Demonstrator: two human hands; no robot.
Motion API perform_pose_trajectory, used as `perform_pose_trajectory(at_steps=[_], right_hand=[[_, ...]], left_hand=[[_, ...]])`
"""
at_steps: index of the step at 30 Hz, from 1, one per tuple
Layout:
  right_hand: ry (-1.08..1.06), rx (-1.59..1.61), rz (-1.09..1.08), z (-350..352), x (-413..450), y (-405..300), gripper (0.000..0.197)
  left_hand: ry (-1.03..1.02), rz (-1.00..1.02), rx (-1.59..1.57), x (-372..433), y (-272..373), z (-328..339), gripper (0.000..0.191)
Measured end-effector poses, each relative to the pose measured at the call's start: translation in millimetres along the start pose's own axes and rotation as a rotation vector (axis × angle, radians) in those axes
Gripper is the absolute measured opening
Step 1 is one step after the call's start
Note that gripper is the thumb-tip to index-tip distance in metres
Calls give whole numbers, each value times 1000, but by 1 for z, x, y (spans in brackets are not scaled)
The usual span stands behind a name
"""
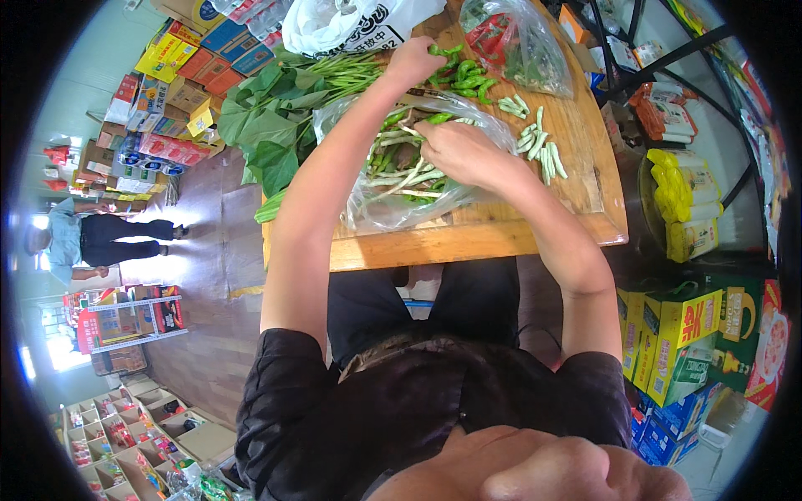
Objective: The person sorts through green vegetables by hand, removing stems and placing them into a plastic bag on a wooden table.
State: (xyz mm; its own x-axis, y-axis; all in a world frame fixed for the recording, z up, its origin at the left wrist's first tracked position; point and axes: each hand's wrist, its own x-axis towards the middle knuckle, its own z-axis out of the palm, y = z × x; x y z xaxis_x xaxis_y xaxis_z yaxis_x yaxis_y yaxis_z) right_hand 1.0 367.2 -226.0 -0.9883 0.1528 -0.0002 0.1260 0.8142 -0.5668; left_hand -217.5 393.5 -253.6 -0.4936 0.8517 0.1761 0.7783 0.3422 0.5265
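My left hand [418, 61] is at the pile of green peppers [467, 78] near the far side of the wooden table; its fingertips touch a green pepper. Over an open clear plastic bag [401, 216] is my right hand [454, 150], fingers bent at the long pale beans [391, 181]; whether it grips one is hidden. Green peppers lie among the beans in that bag. Short pieces of bean [537, 144] lie on the wood to the right. Leafy green stalks [276, 119] spread along the left side of the table.
The wooden table [438, 244] has a raised front edge. A white plastic bag [351, 28] and a clear bag of red and green vegetables [517, 53] stand at the far side. Packaged goods [686, 194] and cartons [670, 338] are on the right. A person [100, 238] stands far left.
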Motion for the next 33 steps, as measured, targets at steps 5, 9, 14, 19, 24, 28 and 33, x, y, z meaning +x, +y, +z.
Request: perform_pose_trajectory(at_steps=[5,9,14,19,24,28,33], right_hand=[[57,50,-21,7,2,4,38],[51,80,57,2,0,7,41],[61,117,44,6,8,18,37],[80,274,-20,10,13,23,31],[88,505,241,8,18,18,34],[197,697,210,13,29,36,41],[357,155,113,7,24,37,43]], left_hand=[[-24,52,-21,-1,-7,0,43],[39,147,-236,-30,15,-21,39],[243,255,-464,-111,15,-46,30],[124,338,128,-217,18,-53,31],[135,216,310,-264,-8,-53,73],[171,136,204,-273,-16,-54,90],[165,97,-45,-270,-32,-58,94]])
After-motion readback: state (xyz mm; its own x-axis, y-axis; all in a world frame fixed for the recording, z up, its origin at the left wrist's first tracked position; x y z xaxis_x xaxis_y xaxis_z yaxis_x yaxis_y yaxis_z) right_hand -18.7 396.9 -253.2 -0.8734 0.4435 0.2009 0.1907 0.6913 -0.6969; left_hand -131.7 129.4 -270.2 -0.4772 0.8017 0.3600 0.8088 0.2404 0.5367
